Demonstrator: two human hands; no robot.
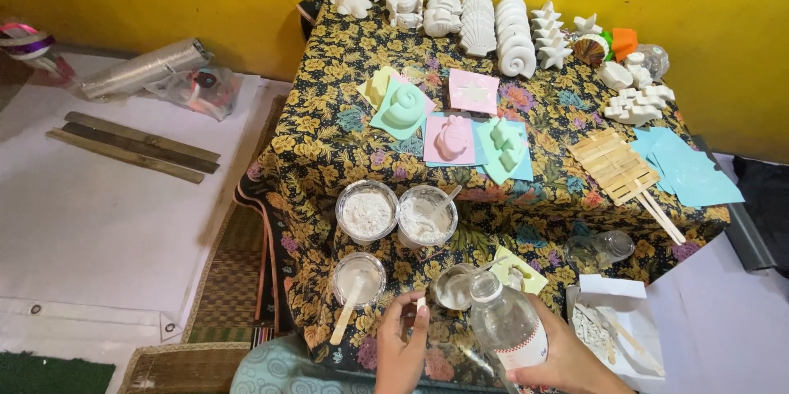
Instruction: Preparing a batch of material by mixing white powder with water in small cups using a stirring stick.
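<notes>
Nearest the camera, a clear plastic bottle (507,330) was gripped in the right hand (567,359), tilted toward a small clear cup (454,287) steadied by the left hand (402,346), fingers closed on a small stick at its rim. Two tubs of white powder (367,211) and a cup with a stirrer (358,281) were noted to the left. Finished white casts (493,26) were lined along the far edge; coloured moulds (453,141) appeared unfilled.

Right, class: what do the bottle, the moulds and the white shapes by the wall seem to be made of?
Bottle, in the right hand: clear, glossy plastic, since you can see through it. Moulds: pastel, thin, smooth formed sheet, probably plastic. White shapes: matte, chalky, likely cast plaster, resembling the powder in the cups.
</notes>
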